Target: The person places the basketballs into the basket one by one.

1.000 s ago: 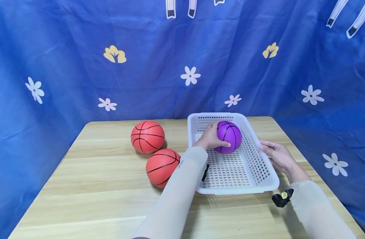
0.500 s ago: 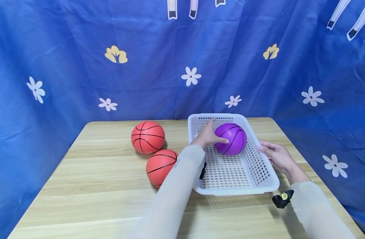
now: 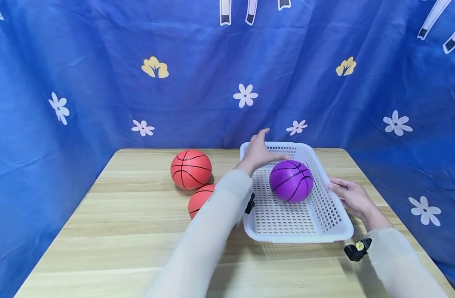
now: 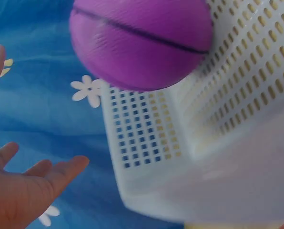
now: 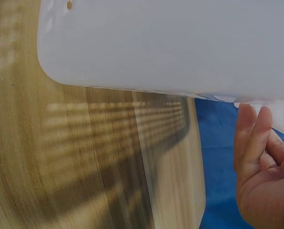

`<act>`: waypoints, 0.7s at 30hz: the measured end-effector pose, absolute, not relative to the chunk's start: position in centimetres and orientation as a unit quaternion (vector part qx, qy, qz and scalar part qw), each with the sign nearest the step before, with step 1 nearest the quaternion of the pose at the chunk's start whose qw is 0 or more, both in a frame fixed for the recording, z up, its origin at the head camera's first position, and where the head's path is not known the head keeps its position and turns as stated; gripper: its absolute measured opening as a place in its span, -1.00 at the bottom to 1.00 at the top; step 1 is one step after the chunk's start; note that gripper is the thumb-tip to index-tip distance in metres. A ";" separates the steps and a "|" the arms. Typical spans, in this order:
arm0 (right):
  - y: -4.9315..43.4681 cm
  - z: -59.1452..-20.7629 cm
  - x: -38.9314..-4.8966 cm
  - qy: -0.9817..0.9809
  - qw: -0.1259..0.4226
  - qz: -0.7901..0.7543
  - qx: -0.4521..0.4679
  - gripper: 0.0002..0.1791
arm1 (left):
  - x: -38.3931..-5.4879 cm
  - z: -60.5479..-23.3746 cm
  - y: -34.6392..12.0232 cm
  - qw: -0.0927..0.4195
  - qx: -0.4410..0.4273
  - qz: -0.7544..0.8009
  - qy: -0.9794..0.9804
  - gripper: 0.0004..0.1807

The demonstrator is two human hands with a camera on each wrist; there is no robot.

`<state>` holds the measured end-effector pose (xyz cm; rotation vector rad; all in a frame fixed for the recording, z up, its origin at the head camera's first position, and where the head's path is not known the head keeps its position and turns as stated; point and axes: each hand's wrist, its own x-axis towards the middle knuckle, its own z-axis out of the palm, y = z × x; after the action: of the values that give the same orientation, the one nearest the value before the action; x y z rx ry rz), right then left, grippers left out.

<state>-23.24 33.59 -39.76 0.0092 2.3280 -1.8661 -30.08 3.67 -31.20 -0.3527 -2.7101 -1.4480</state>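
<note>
Purple ball (image 3: pixel 291 182) lies in the white basket (image 3: pixel 298 238), right of the head view's centre. The left hand (image 3: pixel 258 154), released, spreads its fingers at the ball's upper left; the right hand (image 3: pixel 353 199) grips the basket's right side. Left of centre, two red balls (image 3: pixel 191 169) rest on the counter (image 3: pixel 119 236).

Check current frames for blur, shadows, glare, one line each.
Head: fairly sharp, soft shadows on the table. Left wrist: white basket looks soft at lower right, faint highlights on purple ball. Right wrist: slatted shadow across the table, basket wall nearly textureless.
</note>
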 end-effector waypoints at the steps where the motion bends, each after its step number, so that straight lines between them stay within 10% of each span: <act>1: 33.6 -39.7 -23.2 0.777 0.080 -0.624 0.000 -0.31 | -30.0 -30.9 3.4 0.030 -0.115 -0.464 -0.878 0.18; 21: 33.9 -40.2 -23.5 0.776 0.073 -0.626 0.000 -0.36 | -30.8 -28.4 -6.0 0.098 -0.151 -0.442 -0.879 0.09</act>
<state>-23.46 33.94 -40.23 0.0006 2.3328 -1.8807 -30.81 -5.99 -28.43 -0.4480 -2.6002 -1.3092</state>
